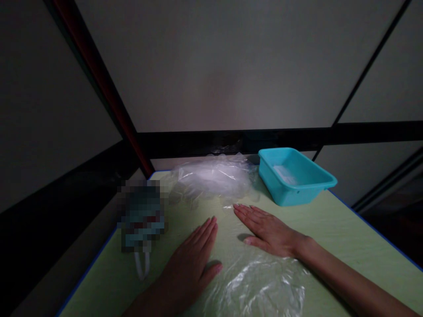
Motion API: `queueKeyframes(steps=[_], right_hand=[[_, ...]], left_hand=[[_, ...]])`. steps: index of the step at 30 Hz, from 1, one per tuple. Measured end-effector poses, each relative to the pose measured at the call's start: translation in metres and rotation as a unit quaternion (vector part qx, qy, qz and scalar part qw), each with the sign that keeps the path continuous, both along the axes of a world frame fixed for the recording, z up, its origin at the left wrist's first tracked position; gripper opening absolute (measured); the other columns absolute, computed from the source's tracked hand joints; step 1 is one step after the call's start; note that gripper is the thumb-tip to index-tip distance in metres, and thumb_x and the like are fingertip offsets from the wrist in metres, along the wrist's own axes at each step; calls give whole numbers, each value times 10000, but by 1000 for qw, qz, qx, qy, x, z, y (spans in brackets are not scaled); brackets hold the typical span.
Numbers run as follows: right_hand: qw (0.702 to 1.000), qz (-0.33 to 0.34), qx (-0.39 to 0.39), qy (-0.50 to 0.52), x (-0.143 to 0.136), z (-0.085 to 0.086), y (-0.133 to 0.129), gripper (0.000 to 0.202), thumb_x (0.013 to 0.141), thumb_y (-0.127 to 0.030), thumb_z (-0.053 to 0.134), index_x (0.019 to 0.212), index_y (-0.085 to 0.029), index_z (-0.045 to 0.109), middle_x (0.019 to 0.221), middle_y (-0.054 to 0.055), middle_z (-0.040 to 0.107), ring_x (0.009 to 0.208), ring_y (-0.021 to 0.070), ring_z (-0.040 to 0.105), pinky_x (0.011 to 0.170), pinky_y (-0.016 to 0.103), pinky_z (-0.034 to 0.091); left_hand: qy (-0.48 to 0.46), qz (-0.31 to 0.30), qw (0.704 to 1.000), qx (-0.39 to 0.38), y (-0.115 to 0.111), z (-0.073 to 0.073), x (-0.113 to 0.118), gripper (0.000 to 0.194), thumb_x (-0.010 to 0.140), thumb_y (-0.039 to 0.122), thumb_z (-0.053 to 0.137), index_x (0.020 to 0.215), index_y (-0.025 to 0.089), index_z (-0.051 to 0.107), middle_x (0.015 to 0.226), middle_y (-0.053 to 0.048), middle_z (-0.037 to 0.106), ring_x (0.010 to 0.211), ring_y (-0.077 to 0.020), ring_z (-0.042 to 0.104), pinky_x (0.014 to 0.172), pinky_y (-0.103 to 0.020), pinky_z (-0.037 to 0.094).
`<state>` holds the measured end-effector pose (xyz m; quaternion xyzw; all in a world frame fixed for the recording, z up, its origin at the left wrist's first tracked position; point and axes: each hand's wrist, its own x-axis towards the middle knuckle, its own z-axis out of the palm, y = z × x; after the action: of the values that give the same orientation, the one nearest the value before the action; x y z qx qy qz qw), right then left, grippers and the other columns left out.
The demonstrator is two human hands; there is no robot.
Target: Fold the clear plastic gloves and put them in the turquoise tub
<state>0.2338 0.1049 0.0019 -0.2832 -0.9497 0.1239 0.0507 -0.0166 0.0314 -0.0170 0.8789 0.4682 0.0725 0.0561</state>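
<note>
A thin clear plastic sheet or bag (254, 281) lies crinkled on the pale green tabletop, its near part shiny with folds. My left hand (190, 257) is open and palm down at its left side, fingers stretched away from me and thumb apart. Flat and open, my right hand (266, 229) rests farther up on the right, fingertips pointing toward the back left. Both hands appear to touch the plastic or the table just beside it; the clear film makes its far edge hard to see. Neither hand grips anything.
Clear plastic (214, 176) is heaped at the table's back edge. To its right stands a turquoise plastic basin (297, 196) with a whitish piece inside. A pixelated object (142, 215) with a white loop (142, 268) is at the left edge. Wall panels (211, 66) rise behind.
</note>
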Motion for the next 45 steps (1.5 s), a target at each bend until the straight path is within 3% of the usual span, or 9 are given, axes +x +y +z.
queueKeyframes(steps=[14, 24, 27, 31, 33, 36, 41, 45], right_hand=[[999, 48, 7, 0, 18, -2, 18, 546, 934, -404, 242, 1402, -185, 65, 1450, 49, 137, 1325, 167, 107, 1085, 395, 114], [999, 41, 8, 2, 16, 0, 16, 523, 936, -358, 249, 1401, -182, 84, 1448, 44, 149, 1323, 161, 119, 1084, 395, 131], [999, 43, 7, 7, 17, -2, 17, 528, 935, -355, 257, 1401, -189, 71, 1448, 40, 154, 1323, 164, 119, 1083, 403, 133], [999, 42, 17, 0, 17, -3, 17, 522, 935, -356, 248, 1400, -174, 96, 1447, 46, 157, 1324, 162, 112, 1084, 402, 134], [999, 42, 22, -7, 16, -3, 16, 519, 935, -362, 242, 1396, -149, 135, 1443, 66, 168, 1324, 168, 109, 1083, 401, 136], [999, 38, 27, -16, 15, -2, 16, 528, 932, -370, 245, 1385, -107, 182, 1428, 109, 215, 1321, 175, 125, 1081, 399, 147], [999, 42, 30, -5, 16, -5, 17, 515, 929, -355, 265, 1380, -115, 204, 1422, 109, 225, 1319, 179, 136, 1077, 414, 148], [998, 47, 30, 5, 17, -6, 17, 516, 930, -341, 265, 1393, -147, 145, 1442, 68, 157, 1323, 173, 116, 1080, 413, 138]], left_hand=[[-2, -4, 1000, 3, -1, 2, -3, 707, 853, 347, 429, 1398, 187, 9, 1464, -75, 90, 1324, -219, 136, 1059, -403, 238], [34, 51, 998, -15, -14, 4, -20, 704, 865, 417, 386, 1398, 173, -4, 1446, -129, 94, 1305, -269, 172, 1016, -445, 295], [27, 59, 998, -18, -12, 17, -5, 694, 859, 440, 375, 1397, 132, 63, 1438, -153, 114, 1301, -287, 171, 1005, -466, 307], [5, 33, 999, -3, 0, 35, 43, 659, 854, 418, 389, 1368, 61, 180, 1439, -161, 130, 1315, -266, 106, 1045, -432, 254], [-6, 20, 1000, 4, 9, 36, 68, 666, 850, 432, 396, 1353, 39, 208, 1436, -169, 152, 1318, -259, 98, 1062, -406, 227], [-15, 29, 999, 3, 20, 26, 90, 712, 831, 452, 425, 1337, -5, 222, 1427, -201, 158, 1316, -275, 91, 1070, -402, 208], [-33, 47, 998, 27, 27, 6, 89, 693, 828, 388, 443, 1345, 6, 183, 1433, -198, 131, 1319, -260, 98, 1067, -402, 217], [-28, 36, 999, 19, 24, 6, 78, 673, 849, 432, 390, 1347, 25, 192, 1434, -183, 155, 1320, -250, 105, 1066, -401, 218]])
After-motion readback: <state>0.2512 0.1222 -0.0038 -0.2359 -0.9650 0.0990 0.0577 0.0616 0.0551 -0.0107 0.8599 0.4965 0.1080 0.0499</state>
